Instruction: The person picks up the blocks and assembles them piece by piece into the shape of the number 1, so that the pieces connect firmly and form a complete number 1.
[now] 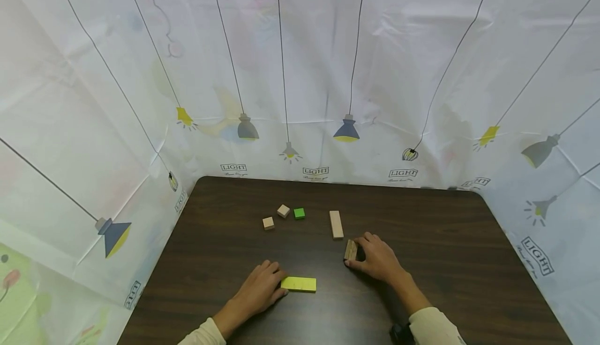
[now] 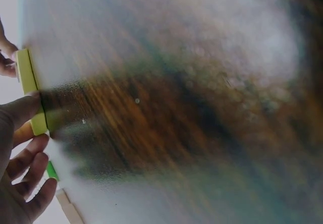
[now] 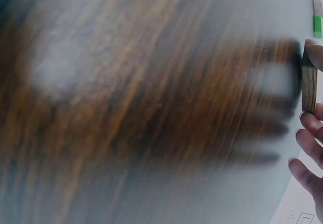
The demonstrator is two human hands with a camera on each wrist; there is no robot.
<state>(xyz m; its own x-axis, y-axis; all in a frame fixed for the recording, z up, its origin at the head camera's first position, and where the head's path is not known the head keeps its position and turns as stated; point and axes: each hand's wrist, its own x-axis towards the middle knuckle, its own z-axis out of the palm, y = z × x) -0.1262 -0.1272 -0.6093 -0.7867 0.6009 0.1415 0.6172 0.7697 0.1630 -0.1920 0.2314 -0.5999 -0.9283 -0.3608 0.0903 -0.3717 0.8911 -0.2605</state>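
Note:
In the head view my left hand (image 1: 259,288) pinches the left end of a long yellow block (image 1: 300,284) between thumb and fingers. The left wrist view shows the same yellow block (image 2: 25,72) close over the tabletop at the far left. To the right, my right hand (image 1: 378,259) grips a brown wood-grained block (image 1: 350,250) by its two ends, thumb at the near end. That brown block (image 3: 309,90) appears at the right edge of the right wrist view, partly covered by the fingers. A pale wooden block (image 1: 336,225) lies just beyond the right hand.
Toward the back of the dark wooden table (image 1: 225,199) lie a small green block (image 1: 299,213) and two small pale wooden blocks, one farther back (image 1: 283,211) and one nearer (image 1: 268,223). A white sheet (image 1: 300,63) printed with lamps hangs behind the table and along its sides.

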